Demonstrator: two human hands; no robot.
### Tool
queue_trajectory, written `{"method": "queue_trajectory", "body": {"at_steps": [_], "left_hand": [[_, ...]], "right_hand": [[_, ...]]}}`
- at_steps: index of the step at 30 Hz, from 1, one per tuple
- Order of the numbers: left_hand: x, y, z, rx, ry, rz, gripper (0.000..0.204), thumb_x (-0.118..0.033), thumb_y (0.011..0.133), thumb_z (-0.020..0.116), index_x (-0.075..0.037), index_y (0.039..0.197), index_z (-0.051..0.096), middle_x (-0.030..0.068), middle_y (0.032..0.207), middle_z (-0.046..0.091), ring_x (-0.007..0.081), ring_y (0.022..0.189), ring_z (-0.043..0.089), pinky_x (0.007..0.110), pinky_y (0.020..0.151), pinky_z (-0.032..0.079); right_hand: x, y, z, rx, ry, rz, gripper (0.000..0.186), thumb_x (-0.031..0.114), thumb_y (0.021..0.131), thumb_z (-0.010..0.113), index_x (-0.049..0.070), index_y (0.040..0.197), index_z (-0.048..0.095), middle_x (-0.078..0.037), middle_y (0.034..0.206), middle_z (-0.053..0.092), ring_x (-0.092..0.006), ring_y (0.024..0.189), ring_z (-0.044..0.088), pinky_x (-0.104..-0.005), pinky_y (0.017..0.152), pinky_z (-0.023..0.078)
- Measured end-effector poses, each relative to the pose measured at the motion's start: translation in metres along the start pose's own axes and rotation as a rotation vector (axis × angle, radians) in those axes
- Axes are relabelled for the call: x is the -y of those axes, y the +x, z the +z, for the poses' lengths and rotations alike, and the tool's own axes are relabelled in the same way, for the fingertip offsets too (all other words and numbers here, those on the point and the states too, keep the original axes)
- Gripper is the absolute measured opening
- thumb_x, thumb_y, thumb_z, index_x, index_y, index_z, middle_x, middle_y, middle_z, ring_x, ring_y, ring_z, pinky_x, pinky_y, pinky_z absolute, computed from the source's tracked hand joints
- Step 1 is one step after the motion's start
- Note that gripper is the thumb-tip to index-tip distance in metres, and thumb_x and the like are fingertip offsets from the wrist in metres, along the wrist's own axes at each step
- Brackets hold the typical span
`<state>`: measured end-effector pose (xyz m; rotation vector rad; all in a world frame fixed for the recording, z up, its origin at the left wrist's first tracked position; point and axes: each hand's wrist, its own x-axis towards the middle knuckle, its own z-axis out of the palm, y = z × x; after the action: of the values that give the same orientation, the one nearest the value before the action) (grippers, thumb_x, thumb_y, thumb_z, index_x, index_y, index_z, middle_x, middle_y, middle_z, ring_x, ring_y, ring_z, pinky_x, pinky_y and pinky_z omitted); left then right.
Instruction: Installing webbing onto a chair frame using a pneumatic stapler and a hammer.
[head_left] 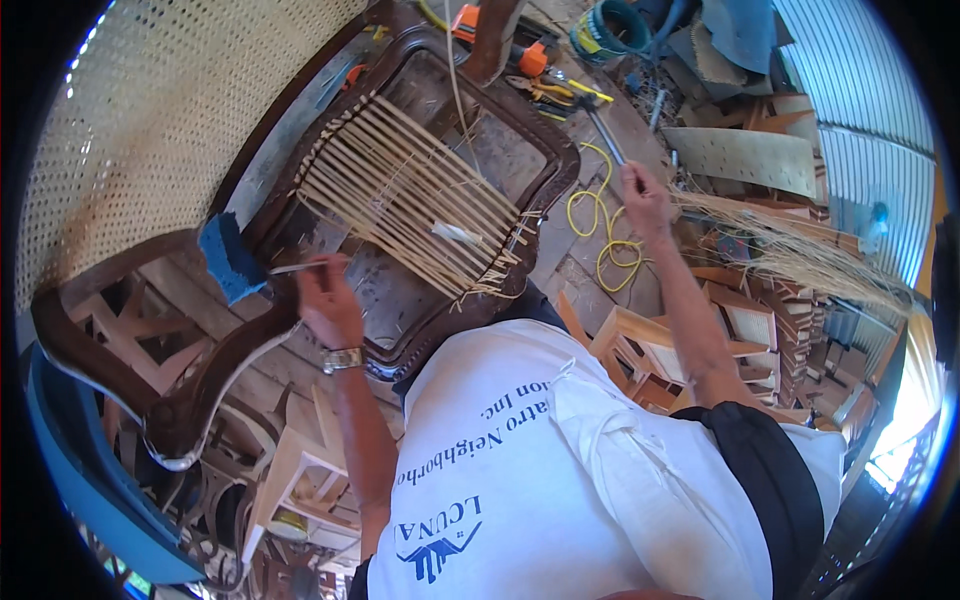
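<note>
The left hand (pixel 325 300) is pinching a thin tool (pixel 295 267) at nine o'clock of the chair seat frame (pixel 545 140); the right hand (pixel 645 200), grip closed, is pulling a cane strand (pixel 780 215) at three o'clock.

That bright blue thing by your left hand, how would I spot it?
Find the dark wooden chair frame strung with pale cane strands. On its left rail, just beyond the left hand, sits a small blue block, the only blue piece on the brown wood.

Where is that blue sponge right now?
In the head view, the blue sponge sits left of centre on the dark chair frame's edge, just left of the left hand.
</note>
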<state>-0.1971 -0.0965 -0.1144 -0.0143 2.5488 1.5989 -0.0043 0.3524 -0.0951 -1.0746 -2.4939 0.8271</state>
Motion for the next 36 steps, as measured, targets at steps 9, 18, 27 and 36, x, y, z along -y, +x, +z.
{"method": "queue_trajectory", "body": {"at_steps": [9, 18, 27, 36], "left_hand": [[0.047, -0.055, 0.021, 0.487, 0.373, -0.578, 0.027, -0.029, 0.088, 0.067, -0.002, 0.094, 0.065, 0.0174, 0.083, 0.073, 0.0310, 0.082, 0.073, 0.042, 0.074, 0.056], [0.075, -0.047, 0.055, 0.417, 0.259, -0.874, 0.025, -0.023, 0.098, 0.057, 0.001, 0.094, 0.064, 0.0152, 0.071, 0.072, 0.0228, 0.060, 0.072, 0.034, 0.052, 0.057], [0.126, -0.030, 0.059, 0.183, 0.690, -0.407, 0.036, -0.037, 0.095, 0.060, -0.003, 0.094, 0.070, 0.0131, 0.071, 0.072, 0.0227, 0.057, 0.070, 0.036, 0.070, 0.057], [0.094, -0.020, 0.066, 0.029, 0.694, -0.605, 0.042, -0.046, 0.086, 0.070, -0.005, 0.097, 0.071, 0.0161, 0.087, 0.074, 0.0395, 0.088, 0.071, 0.049, 0.088, 0.052]], "right_hand": [[-0.040, 0.042, 0.029, 0.298, -0.506, -0.516, 0.022, 0.020, 0.087, 0.068, 0.017, 0.109, 0.067, -0.007, 0.082, 0.058, -0.0301, 0.083, 0.062, -0.0422, 0.070, 0.047], [-0.045, 0.073, 0.112, 0.285, -0.344, -0.533, 0.054, 0.015, 0.074, 0.072, 0.015, 0.128, 0.061, -0.008, 0.121, 0.059, -0.0314, 0.113, 0.056, -0.0412, 0.094, 0.042], [-0.037, 0.041, 0.102, 0.096, -0.319, -0.568, 0.065, 0.012, 0.078, 0.072, 0.013, 0.139, 0.051, -0.013, 0.123, 0.057, -0.0348, 0.118, 0.054, -0.0446, 0.102, 0.041], [-0.059, 0.012, 0.043, 0.058, -0.285, -0.347, 0.051, 0.015, 0.091, 0.067, 0.006, 0.138, 0.050, -0.018, 0.122, 0.057, -0.0382, 0.117, 0.054, -0.0451, 0.101, 0.042]]}}
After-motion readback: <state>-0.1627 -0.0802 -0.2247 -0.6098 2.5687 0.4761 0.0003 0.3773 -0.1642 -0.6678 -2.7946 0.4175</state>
